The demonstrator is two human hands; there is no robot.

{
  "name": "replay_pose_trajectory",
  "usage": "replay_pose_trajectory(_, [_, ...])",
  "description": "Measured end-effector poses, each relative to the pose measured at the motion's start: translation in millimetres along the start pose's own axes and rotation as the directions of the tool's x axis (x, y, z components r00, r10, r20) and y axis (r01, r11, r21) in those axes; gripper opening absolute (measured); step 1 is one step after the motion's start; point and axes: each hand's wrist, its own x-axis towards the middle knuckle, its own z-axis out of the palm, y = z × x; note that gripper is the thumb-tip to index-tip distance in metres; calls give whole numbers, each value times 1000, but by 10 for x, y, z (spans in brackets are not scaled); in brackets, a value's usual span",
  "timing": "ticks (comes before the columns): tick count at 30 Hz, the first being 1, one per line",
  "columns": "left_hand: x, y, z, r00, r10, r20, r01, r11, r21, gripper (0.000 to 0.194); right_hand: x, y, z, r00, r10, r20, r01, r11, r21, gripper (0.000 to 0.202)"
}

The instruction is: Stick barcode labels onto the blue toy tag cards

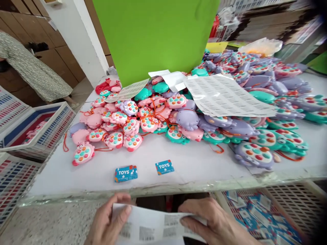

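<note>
A white sheet of barcode stickers (150, 221) is stretched between my two hands, just in front of the table edge. My left hand (108, 219) pinches its left end, thumb on top. My right hand (213, 221) grips the right end, with thumb and fingers closed on it. Two blue cards marked TOYS, a left card (126, 174) and a right card (165, 167), lie flat on the table (143, 153) beyond my hands. Behind them spreads a heap of toys: pink turtle-like toys (149, 124), purple ones (187, 119) and green ones (176, 135), some with orange cords.
More sticker sheets (224, 95) rest on the toy heap. A green board (158, 37) stands behind it. Below the table at right is a crate (293, 204) of blue cards (260, 217). Plastic baskets (61, 119) stand at left, near a person in a patterned garment (35, 68).
</note>
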Motion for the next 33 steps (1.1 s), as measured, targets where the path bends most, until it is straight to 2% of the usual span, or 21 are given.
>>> replay_pose_trajectory(1, [5, 30, -7, 983, 171, -63, -160, 976, 150, 31, 19, -18, 21, 1000, 1, 7, -1, 1000, -14, 23])
replay_pose_trajectory(2, [9, 78, -3, 927, 368, -77, -329, 894, 304, 34, 32, -21, 49, 1000, 0, 3, 0, 1000, -19, 23])
replay_pose_trajectory(3, [16, 142, 15, 842, 538, -38, -472, 770, 428, 38, 34, -9, 83, 1000, 5, -15, -6, 1000, -17, 22])
replay_pose_trajectory(4, [27, 217, 46, 748, 662, 57, -598, 634, 490, 37, 26, 18, 118, 999, 15, -44, -16, 1000, -14, 20])
replay_pose_trajectory(5, [42, 296, 88, 680, 706, 198, -691, 525, 497, 33, 10, 54, 152, 996, 25, -81, -26, 1000, -12, 19])
replay_pose_trajectory(6, [61, 373, 135, 674, 675, 299, -717, 503, 482, 26, -8, 94, 180, 992, 23, -120, -25, 1000, -13, 18])
replay_pose_trajectory(8, [106, 500, 222, 733, 512, 447, -680, 561, 472, 19, -35, 154, 211, 985, -33, -168, 28, 999, -33, 19])
replay_pose_trajectory(10, [140, 572, 275, 770, 364, 523, -612, 651, 448, 21, -28, 158, 210, 973, -142, -181, 127, 988, -92, 24])
replay_pose_trajectory(14, [158, 590, 311, 831, 188, 524, -417, 834, 361, 20, 78, 24, 188, 923, -305, -234, 262, 945, -197, 36])
replay_pose_trajectory(17, [174, 567, 347, 867, 68, 494, -261, 906, 334, 18, 158, -57, 224, 905, -331, -268, 309, 943, -121, 36])
replay_pose_trajectory(20, [213, 549, 394, 884, 24, 467, -179, 940, 291, 20, 202, -50, 307, 876, -347, -337, 360, 933, -25, 29])
replay_pose_trajectory(24, [255, 522, 442, 896, 15, 445, -148, 952, 266, 21, 230, 51, 441, 778, -434, -454, 440, 893, -99, 28])
replay_pose_trajectory(28, [257, 498, 455, 888, 13, 460, -157, 948, 276, 22, 222, 154, 530, 713, -470, -520, 493, 864, -105, 24])
replay_pose_trajectory(30, [247, 488, 454, 883, 11, 469, -158, 948, 276, 21, 214, 163, 524, 727, -444, -524, 476, 876, -81, 21])
replay_pose_trajectory(33, [234, 478, 460, 885, 5, 466, -157, 945, 287, 21, 215, 121, 476, 783, -411, -467, 431, 900, -67, 22])
